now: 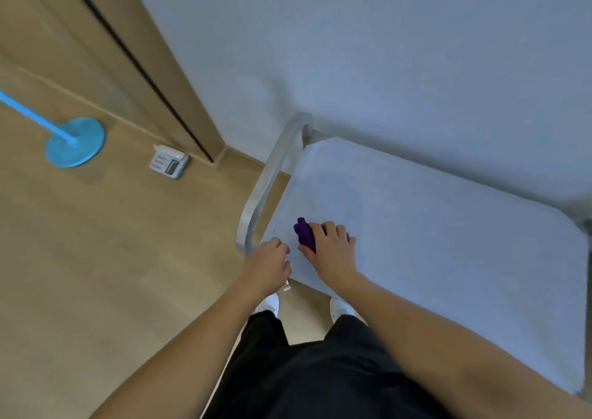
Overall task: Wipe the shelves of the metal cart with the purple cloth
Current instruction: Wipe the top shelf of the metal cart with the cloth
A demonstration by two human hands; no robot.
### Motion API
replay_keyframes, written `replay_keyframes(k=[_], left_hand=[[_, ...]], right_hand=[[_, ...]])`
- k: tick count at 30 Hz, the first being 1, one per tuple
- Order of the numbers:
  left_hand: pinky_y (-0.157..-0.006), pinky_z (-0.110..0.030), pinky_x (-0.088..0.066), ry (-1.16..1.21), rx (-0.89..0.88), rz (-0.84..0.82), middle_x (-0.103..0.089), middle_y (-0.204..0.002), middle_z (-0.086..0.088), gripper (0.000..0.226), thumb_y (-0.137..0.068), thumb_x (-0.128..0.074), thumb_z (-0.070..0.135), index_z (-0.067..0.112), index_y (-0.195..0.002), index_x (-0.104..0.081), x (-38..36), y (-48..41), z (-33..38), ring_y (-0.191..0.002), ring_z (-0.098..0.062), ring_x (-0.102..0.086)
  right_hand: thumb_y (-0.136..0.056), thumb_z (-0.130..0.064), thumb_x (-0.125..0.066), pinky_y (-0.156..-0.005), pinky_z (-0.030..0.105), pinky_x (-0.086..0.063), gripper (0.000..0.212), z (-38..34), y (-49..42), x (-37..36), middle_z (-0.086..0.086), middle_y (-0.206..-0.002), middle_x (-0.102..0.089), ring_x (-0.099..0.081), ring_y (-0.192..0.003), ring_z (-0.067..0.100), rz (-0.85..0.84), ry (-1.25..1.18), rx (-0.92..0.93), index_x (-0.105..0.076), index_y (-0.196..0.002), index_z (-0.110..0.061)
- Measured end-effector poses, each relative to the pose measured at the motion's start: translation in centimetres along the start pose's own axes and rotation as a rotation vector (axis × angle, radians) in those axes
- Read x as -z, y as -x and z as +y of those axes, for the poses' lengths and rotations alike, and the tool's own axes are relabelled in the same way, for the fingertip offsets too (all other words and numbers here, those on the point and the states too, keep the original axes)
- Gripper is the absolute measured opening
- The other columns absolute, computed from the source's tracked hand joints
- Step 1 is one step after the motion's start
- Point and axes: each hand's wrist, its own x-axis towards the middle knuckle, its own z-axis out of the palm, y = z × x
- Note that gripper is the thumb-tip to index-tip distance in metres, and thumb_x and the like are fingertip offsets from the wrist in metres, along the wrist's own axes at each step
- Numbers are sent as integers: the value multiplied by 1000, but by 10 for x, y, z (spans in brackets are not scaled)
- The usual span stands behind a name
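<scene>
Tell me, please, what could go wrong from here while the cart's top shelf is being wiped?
1. The purple cloth is bunched small under the right hand near one corner, so much of the top shelf could get missed.
2. The left hand sits at the corner of the metal cart, by its handle; a firm wiping push might shift the cart toward the wall.

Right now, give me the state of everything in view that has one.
purple cloth: bunched on the top shelf, under the right hand.
right hand: fingers curled over the purple cloth.
left hand: at the top shelf's near left corner, grip unclear.
blue mop: head flat on the floor.
white device: lying on the floor.
</scene>
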Motion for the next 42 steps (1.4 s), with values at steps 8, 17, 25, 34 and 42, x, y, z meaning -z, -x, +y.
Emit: replay_keyframes(k=[8, 17, 25, 34, 42], left_hand=[[-86, -33, -46, -295, -308, -206, -40, -136, -10, 30, -92, -47, 17, 5, -118, -53, -15, -12, -46, -118, -23, -45], [-101, -28, -43, -242, -496, -179, -29, -148, -8, 60, -85, -47, 11, 5, -143, -33, -30, 9, -84, -140, -21, -25], [-108, -38, -42, -132, -504, -249, -3, -163, -2, 56, -93, -46, 12, 12, -147, -30, -34, 4, -101, -150, -17, -6], [-106, -34, -43, -148, -531, -255, -4, -162, 1, 61, -93, -44, 14, 15, -150, -23, -35, 6, -106, -150, -14, 0], [-94, -40, -48, -339, -480, -264, -22, -154, -9, 36, -93, -44, 20, 12, -127, -46, -21, 4, -71, -137, -26, -29]], right_hand=[[-98, -31, -48, -115, 48, -27, 55, -12, 9, -38, 1, -158, -18, -10, -146, 30, -51, -45, -169, -25, -148, -37], [-84, -8, -63, -115, 52, -25, 69, -61, 36, -68, 4, -157, -25, -13, -146, 35, 16, -20, -112, -37, -142, -34], [-97, -17, -49, -109, 47, -36, 50, -17, 60, -54, 1, -156, -23, -12, -144, 33, 94, -117, -638, -39, -142, -35], [-95, -27, -53, -103, 44, -41, 43, -57, 49, -63, -5, -151, -30, -20, -140, 29, 6, -98, -350, -45, -135, -39], [-98, -29, -45, -107, 52, -35, 43, -5, 86, -42, -1, -155, -23, -16, -139, 37, 48, -217, -836, -40, -140, -37]])
